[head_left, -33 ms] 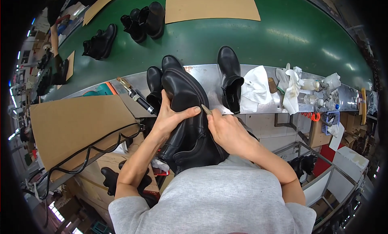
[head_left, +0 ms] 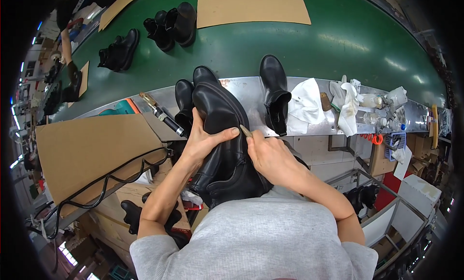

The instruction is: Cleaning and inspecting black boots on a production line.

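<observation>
Left hand: your left hand wraps around the black boot at frame centre, thumb across its side, fingers closed on the upper.
Right hand: your right hand pinches a small pale tool, its tip touching the boot's side.
Boot: tilted in your lap, toe pointing toward the metal ledge.
Beside it: a second black boot stands just left; a third stands on the ledge to the right.
Right clutter: white cloths and small bottles crowd the ledge.
Left: a brown cardboard sheet with a black cable looped along its edge.
Above: a green conveyor belt carries more boots at upper left.
</observation>
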Demonstrator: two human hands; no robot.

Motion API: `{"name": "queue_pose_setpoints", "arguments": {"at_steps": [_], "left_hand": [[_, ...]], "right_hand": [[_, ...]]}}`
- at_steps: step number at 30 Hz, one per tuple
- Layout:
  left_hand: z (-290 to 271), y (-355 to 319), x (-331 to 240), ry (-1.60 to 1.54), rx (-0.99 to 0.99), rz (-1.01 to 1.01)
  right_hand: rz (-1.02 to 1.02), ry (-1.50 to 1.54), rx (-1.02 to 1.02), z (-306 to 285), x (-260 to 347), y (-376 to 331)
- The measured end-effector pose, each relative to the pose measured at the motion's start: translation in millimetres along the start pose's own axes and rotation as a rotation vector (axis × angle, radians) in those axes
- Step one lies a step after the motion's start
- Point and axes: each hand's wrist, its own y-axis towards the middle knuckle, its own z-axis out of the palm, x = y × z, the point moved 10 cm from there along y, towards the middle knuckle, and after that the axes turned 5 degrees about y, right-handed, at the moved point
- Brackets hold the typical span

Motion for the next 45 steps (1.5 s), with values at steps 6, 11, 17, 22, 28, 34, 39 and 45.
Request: {"name": "queue_pose_setpoints", "arguments": {"at_steps": [6,11,17,22,28,34,39,45], "left_hand": [[-2.9,-0.3,4.4,-0.027,0.012,0.01],[2.2,-2.2,-0.2,0.013,0.035,0.038],[-3.0,-1.5,7.5,0.006,0.049,0.007],[1.1,-4.5,9.9,-0.013,0.041,-0.018],[-5.1,-3.6,23.4,-0.035,0.035,-0.067],[-5.7,-4.9,23.5,-0.007,0.022,-0.05],[-5.4,-1.6,25.0,-0.045,0.11,-0.121],[-6.5,5.6,17.4,0.008,0.145,-0.119]], "right_hand": [[0.02,0.262,0.064,-4.9,-3.1,0.8],[0.05,0.132,-0.026,3.0,-4.2,-1.0],[-0.074,0.251,-0.043,-4.7,0.8,0.7],[-0.023,0.054,-0.03,1.5,3.3,3.4],[-0.02,0.155,0.037,8.9,-3.2,-2.1],[0.097,0.066,0.093,9.6,-3.3,-3.8],[-0.018,0.235,0.078,-5.9,-10.9,-0.2],[0.095,0.56,0.048,0.8,-28.0,23.5]]}}
